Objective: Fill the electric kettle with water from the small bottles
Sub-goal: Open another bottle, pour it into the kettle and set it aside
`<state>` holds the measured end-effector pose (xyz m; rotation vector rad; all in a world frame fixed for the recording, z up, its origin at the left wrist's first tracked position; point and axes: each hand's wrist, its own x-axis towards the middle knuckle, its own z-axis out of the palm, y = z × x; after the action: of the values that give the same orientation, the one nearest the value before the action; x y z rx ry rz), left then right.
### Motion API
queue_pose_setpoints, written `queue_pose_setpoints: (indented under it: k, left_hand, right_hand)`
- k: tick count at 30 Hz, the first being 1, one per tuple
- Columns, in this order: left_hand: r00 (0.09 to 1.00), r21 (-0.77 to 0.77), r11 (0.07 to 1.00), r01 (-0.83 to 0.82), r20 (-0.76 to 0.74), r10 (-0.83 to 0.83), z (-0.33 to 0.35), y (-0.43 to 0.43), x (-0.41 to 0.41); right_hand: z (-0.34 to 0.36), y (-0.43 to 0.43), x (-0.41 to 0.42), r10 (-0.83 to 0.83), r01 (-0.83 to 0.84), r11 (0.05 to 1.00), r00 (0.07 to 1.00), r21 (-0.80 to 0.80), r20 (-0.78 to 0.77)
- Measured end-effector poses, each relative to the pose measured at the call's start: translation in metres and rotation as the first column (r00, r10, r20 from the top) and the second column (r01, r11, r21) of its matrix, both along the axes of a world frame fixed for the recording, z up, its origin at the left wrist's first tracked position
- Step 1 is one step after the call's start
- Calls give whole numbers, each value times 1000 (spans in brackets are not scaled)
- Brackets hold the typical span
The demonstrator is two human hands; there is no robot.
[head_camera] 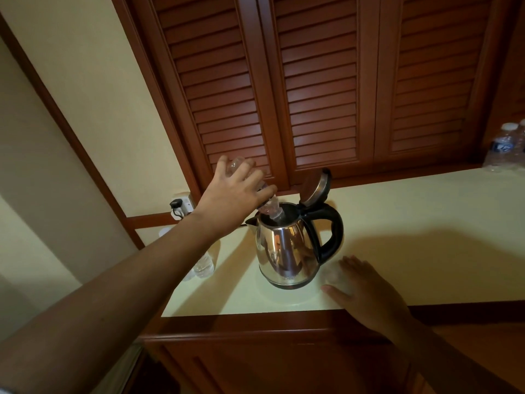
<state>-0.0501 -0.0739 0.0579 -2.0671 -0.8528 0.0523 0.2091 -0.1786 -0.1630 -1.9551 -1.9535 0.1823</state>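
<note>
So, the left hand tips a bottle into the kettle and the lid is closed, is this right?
Not quite. The lid is open, standing up behind the mouth, as the head view shows. The rest is right: the left hand tips a bottle neck-down into the kettle.

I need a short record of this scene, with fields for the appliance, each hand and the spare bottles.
appliance: steel kettle on the counter, its lid open and upright
left: left hand grips a bottle tipped neck down into the kettle's mouth
right: right hand low on the counter, right of the kettle, at a blurred clear thing; grip unclear
spares: capped bottles at the far right; more bottles left of the kettle, partly behind the arm
</note>
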Motion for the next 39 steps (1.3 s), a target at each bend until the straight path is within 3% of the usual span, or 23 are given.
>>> queue_pose_setpoints:
  k: [11,19,24,28,31,34,36,39]
  left_hand:
    - [1000,13,1000,21,3,-21,-3,2,1]
    - [1000,30,1000,5,3,-5,-1,1,-2]
    - [974,-63,994,-87,202,98,-7,-8,-19]
    - [862,-326,944,-48,464,204,-32,-23,-31]
    - [652,-462,877,132,707,275,-45,-37,-37]
    - [472,-460,802,381,842,259,-59,-59,-44]
    - [449,-440,769,463,865,224,-67,-77,-46]
    - [485,-421,775,471,858,171,-77,-94,-49]
  right_hand:
    - [3,-2,1,70,-70,997,998,13,-1]
    - [1,-2,3,61,-56,997,993,48,-98]
    - [22,-10,-2,99,-70,989,966,129,-237]
    - [70,-13,-11,220,-185,970,943,159,-248]
    - [112,-13,-20,250,-199,963,909,180,-333]
    - [143,-12,-26,298,-257,952,904,168,-306]
    - [158,-11,-30,331,-294,941,906,170,-265]
    - [172,-13,-37,367,-338,926,909,169,-196]
